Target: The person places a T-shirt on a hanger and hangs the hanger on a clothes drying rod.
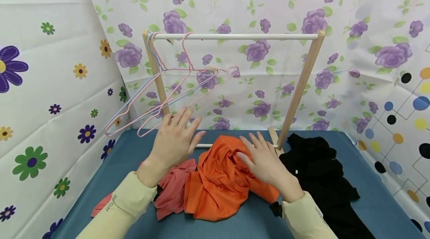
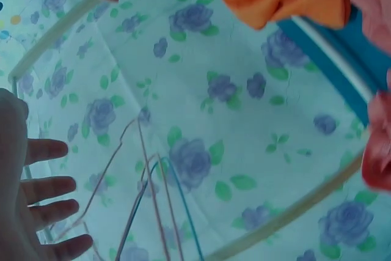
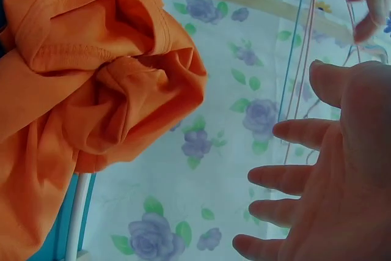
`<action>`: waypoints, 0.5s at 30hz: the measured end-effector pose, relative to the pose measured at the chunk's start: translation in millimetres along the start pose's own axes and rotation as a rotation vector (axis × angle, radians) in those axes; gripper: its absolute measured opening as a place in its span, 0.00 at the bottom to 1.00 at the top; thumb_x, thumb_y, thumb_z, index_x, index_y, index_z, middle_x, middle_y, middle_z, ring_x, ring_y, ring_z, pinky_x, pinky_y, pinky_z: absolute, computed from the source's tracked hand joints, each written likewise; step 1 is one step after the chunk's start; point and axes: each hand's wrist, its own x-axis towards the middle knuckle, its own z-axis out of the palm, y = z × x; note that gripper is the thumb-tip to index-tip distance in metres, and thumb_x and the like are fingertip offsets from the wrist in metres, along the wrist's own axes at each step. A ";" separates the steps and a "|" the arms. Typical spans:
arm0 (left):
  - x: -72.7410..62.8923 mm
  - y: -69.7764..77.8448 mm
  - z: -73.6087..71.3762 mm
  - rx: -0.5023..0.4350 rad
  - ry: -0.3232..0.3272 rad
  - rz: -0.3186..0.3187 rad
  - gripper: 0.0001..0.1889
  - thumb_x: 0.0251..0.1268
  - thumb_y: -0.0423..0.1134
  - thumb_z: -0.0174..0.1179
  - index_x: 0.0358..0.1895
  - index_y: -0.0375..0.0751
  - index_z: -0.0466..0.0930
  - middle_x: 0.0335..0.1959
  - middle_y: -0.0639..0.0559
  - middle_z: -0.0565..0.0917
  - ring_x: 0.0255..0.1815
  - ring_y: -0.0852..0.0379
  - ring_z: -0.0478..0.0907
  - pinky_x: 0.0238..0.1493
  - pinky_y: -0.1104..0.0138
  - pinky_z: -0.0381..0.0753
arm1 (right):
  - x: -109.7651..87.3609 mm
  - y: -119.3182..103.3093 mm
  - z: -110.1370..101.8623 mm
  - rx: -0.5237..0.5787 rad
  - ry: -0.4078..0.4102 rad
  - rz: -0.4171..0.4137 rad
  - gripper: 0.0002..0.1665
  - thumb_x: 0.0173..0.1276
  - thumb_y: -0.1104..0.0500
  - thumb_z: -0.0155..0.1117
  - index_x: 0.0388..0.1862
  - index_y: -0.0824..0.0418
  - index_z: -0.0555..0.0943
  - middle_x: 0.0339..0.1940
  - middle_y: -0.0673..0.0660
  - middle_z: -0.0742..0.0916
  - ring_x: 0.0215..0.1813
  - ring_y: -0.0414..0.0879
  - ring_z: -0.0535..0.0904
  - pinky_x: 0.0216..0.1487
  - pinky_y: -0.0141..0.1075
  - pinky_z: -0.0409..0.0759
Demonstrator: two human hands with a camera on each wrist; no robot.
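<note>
My left hand (image 1: 177,134) is raised with its fingers spread, in front of the lower bars of the hangers (image 1: 164,101). These are pink and blue wire hangers on the left end of the rack's white rail (image 1: 235,36). My right hand (image 1: 265,158) hovers palm down by the right side of a crumpled orange garment (image 1: 220,183), its fingers spread as well. Neither hand holds anything. In the right wrist view the orange garment (image 3: 122,71) shows a stitched band, apart from the fingers (image 3: 284,180). A pink garment (image 1: 176,183) lies partly behind my left forearm.
A black garment (image 1: 322,175) lies in a heap on the right of the blue table (image 1: 151,227). The rack's wooden posts (image 1: 302,86) rise from the table's back part. Flowered cloth (image 1: 215,3) hangs behind and at the sides.
</note>
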 end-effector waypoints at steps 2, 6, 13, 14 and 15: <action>4.8 -7.2 -2.8 -0.008 0.026 -0.001 0.27 0.80 0.55 0.35 0.55 0.38 0.77 0.58 0.35 0.74 0.60 0.39 0.70 0.49 0.44 0.70 | 2.9 -1.8 1.1 0.005 -0.006 -0.015 0.38 0.76 0.36 0.44 0.78 0.50 0.58 0.77 0.63 0.59 0.78 0.62 0.44 0.68 0.65 0.48; 10.7 -21.2 -6.6 0.003 0.071 -0.007 0.22 0.77 0.50 0.44 0.55 0.37 0.76 0.58 0.34 0.74 0.59 0.37 0.70 0.48 0.44 0.70 | 8.3 -5.1 5.4 0.008 -0.023 -0.043 0.38 0.77 0.36 0.44 0.78 0.53 0.60 0.77 0.64 0.60 0.78 0.62 0.45 0.69 0.63 0.49; 16.9 -42.0 -7.6 0.074 0.083 -0.044 0.20 0.70 0.44 0.57 0.59 0.38 0.72 0.60 0.33 0.70 0.60 0.36 0.68 0.47 0.43 0.67 | 17.7 -12.8 11.2 -0.008 -0.024 -0.085 0.36 0.77 0.38 0.47 0.76 0.54 0.62 0.75 0.64 0.63 0.77 0.63 0.49 0.69 0.62 0.51; 17.3 -44.4 -7.3 0.079 0.083 -0.053 0.21 0.69 0.43 0.58 0.60 0.39 0.71 0.60 0.33 0.70 0.59 0.36 0.67 0.47 0.43 0.67 | 19.2 -14.5 11.8 -0.010 -0.027 -0.090 0.36 0.77 0.38 0.47 0.76 0.54 0.62 0.75 0.64 0.63 0.77 0.63 0.49 0.69 0.62 0.52; 17.5 -46.5 -7.1 0.086 0.084 -0.062 0.22 0.68 0.43 0.60 0.61 0.39 0.71 0.61 0.34 0.69 0.58 0.36 0.68 0.46 0.44 0.67 | 20.7 -16.3 12.6 -0.011 -0.030 -0.096 0.36 0.77 0.38 0.47 0.76 0.54 0.62 0.75 0.64 0.64 0.77 0.63 0.49 0.69 0.62 0.52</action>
